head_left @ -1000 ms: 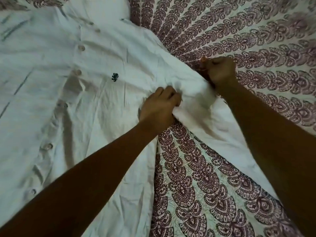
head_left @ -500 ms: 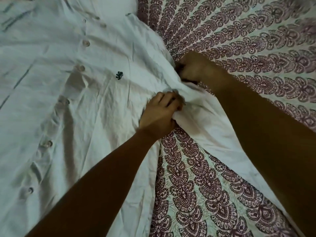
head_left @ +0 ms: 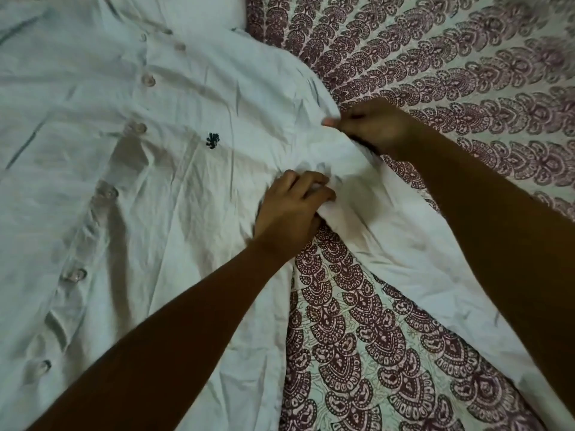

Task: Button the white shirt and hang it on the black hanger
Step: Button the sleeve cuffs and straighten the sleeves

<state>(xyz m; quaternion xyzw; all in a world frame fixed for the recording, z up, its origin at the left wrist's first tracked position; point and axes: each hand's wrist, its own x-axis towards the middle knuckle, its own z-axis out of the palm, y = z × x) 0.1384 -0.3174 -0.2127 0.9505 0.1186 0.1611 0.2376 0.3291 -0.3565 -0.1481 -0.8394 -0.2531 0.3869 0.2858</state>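
The white shirt (head_left: 174, 188) lies flat, front up, over the left half of the view. A row of several buttons (head_left: 148, 79) runs down its placket and a small dark emblem (head_left: 212, 140) marks the chest. My left hand (head_left: 291, 209) grips bunched cloth at the armpit where the sleeve meets the body. My right hand (head_left: 373, 127) pinches the shoulder seam edge just above and to the right. The sleeve (head_left: 435, 269) trails toward the lower right under my right forearm. No black hanger is in view.
A maroon and white patterned bedsheet (head_left: 435, 57) covers the bed on the right and under the sleeve. The shirt's collar area (head_left: 193, 10) reaches the top edge.
My right hand has slid left along the shoulder, from out on the sheet to the seam edge. The left hand keeps its hold at the armpit.
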